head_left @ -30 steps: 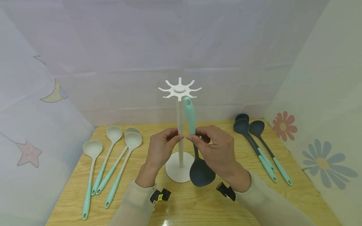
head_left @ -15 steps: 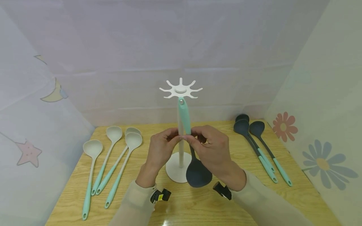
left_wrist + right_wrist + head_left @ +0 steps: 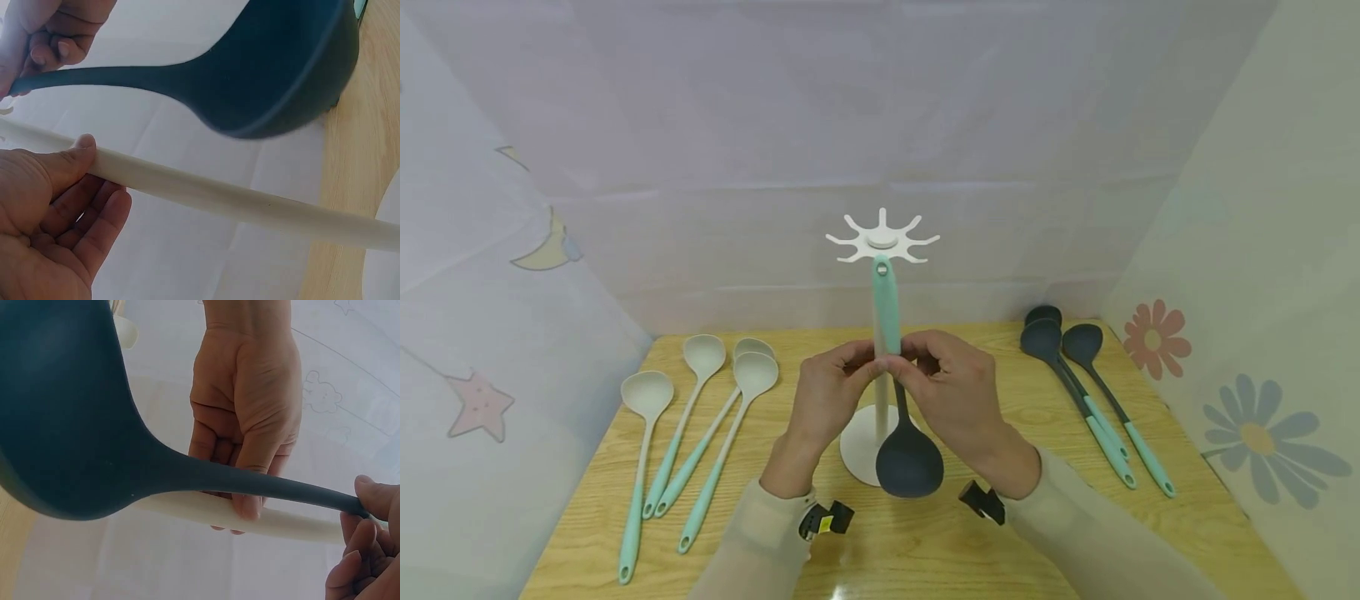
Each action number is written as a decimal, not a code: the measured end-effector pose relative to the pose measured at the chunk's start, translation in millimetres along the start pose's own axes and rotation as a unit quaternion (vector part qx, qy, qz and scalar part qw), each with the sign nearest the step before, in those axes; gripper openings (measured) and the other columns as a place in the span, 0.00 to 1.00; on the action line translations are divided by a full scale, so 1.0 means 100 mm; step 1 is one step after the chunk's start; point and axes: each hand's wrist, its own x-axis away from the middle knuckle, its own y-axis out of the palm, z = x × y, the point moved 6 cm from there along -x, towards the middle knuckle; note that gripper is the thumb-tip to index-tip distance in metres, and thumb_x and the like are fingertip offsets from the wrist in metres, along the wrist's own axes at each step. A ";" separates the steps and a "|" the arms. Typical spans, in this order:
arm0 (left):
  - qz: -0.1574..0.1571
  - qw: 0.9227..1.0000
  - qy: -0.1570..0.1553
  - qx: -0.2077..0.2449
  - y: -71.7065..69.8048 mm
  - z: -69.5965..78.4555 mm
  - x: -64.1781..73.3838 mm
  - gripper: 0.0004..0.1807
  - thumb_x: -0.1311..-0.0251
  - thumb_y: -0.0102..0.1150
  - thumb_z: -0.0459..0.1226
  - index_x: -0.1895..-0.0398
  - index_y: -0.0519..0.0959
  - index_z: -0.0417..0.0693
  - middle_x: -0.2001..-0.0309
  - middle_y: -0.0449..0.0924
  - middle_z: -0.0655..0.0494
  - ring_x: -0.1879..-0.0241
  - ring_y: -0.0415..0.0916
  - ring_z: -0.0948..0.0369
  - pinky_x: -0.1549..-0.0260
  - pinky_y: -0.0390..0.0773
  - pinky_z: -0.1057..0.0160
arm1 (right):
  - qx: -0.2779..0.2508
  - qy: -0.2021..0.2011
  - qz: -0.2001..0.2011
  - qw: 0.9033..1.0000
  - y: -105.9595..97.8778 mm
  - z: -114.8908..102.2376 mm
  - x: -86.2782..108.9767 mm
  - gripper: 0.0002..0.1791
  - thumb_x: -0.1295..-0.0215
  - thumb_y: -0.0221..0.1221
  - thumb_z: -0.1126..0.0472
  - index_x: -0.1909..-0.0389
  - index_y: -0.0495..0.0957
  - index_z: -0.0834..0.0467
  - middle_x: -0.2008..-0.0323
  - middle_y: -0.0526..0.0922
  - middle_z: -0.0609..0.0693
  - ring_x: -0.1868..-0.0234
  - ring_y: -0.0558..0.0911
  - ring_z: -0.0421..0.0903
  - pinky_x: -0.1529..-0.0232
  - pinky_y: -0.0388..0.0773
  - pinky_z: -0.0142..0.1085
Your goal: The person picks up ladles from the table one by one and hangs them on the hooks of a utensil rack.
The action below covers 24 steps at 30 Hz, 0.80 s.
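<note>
My left hand (image 3: 829,392) pinches the white post of a utensil stand (image 3: 187,186) between thumb and fingers. My right hand (image 3: 953,385) holds a dark ladle (image 3: 910,461) at the lower end of its mint handle, bowl down. In the right wrist view the ladle's dark neck (image 3: 275,485) runs into my pinching fingers. The handle's top hole is at the front arm of the stand's spoked white top (image 3: 882,239). White shows through the hole; whether the arm passes through it I cannot tell. The round white base (image 3: 856,446) is partly hidden behind the bowl.
Several cream ladles (image 3: 647,395) with mint handles lie on the wooden table (image 3: 1000,542) at left. Three dark ladles (image 3: 1082,340) lie at right, two overlapping. Printed cloth walls (image 3: 737,167) stand behind and on both sides.
My right hand has moved left with the ladle, bringing the handle top from beside the stand to its front arm. The ladle now hangs more upright. My left hand stays on the post.
</note>
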 end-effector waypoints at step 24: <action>-0.011 1.000 -0.018 -0.010 -0.01 0.01 0.01 0.14 0.31 0.70 0.38 0.45 0.89 0.46 0.57 0.92 0.52 0.56 0.90 0.57 0.57 0.89 0.55 | -0.002 0.045 -0.009 0.999 0.14 0.10 -0.05 0.10 0.43 0.78 0.64 0.64 0.87 0.61 0.70 0.88 0.50 0.75 0.74 0.39 0.74 0.71 0.28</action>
